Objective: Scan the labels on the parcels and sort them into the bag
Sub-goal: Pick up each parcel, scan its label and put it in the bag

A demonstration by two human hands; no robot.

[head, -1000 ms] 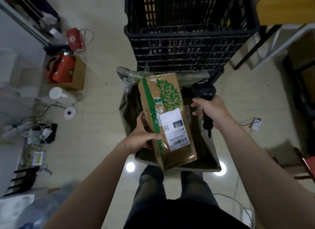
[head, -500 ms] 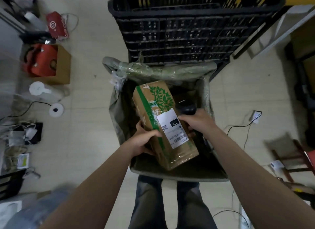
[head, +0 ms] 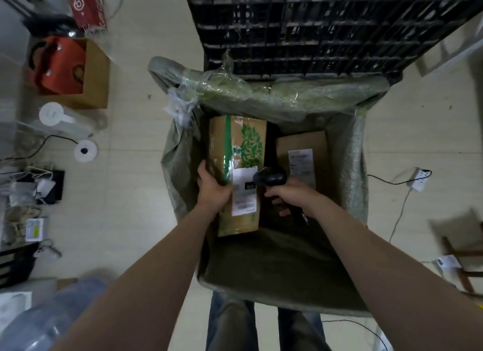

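The one head-worn camera looked steeply down from above the person's own forearms, which ran in from the bottom corners. It faced forward and sat near the open green woven-plastic bag [head: 356,154], whose mouth filled the centre. The black slatted plastic crate [head: 313,29] crossed the top edge, and pale tiled floor [head: 136,194] lay at both sides, bent by the wide lens.

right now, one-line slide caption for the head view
Left hand holds leaf-printed cardboard parcel in green woven bag; right hand grips black handheld scanner
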